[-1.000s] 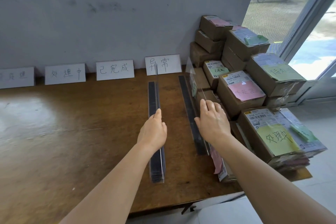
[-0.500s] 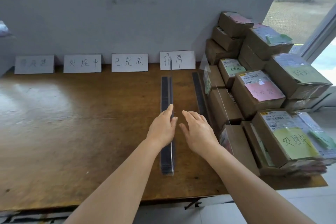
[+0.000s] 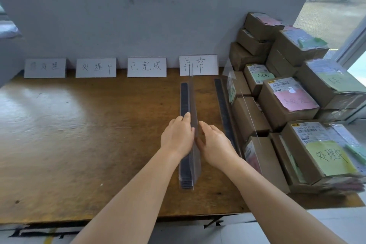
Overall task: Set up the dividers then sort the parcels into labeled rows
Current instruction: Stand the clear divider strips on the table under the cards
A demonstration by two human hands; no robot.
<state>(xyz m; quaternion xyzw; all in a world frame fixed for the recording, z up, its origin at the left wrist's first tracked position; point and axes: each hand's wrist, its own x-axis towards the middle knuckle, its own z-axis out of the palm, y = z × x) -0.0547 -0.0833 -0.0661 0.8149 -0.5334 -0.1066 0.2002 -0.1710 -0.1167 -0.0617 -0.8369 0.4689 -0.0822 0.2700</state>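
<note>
- left hand point(image 3: 176, 136) lies flat-fingered against the left face of the clear divider stack point(image 3: 190, 134); right hand point(image 3: 214, 143), fingers loosely curved, closes on its right face, thumb at the sheet. whether either truly grips, i cannot tell.
- likely reason: the thin sheets stand on edge, so both sides need steadying before one is separated.
- a placed divider point(image 3: 225, 109) stands at 2 o'clock of the hands, walling off the parcels point(image 3: 287, 103) piled at 3 o'clock on the surface point(image 3: 79, 134).
- label cards point(image 3: 146, 67) line the wall at 12 o'clock.
- half a second ago the right hand hovered apart; now it meets the stack. no parcel sorted yet.
</note>
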